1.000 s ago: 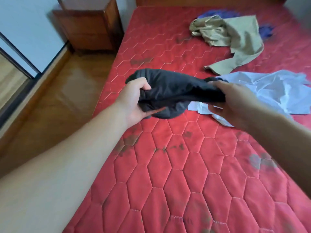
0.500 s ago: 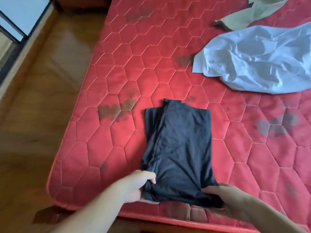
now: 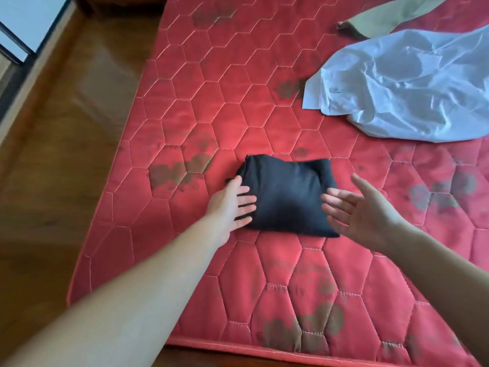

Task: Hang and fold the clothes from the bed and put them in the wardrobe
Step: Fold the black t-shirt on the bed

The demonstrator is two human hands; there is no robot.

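A black garment lies folded into a small square on the red quilted mattress. My left hand rests flat on the garment's left edge with straight fingers. Just off the garment's right edge, my right hand hovers with the palm turned inward and the fingers spread, holding nothing. A crumpled pale blue shirt lies at the upper right of the mattress. Beyond it, at the top edge, part of a khaki garment shows.
Wooden floor runs along the left of the bed. A sliding door frame shows at the top left. The mattress's near edge is right below my arms.
The black garment, held up in both hands, was laid long on the mattress and then folded over into a short square. Both hands have let go of its near end.
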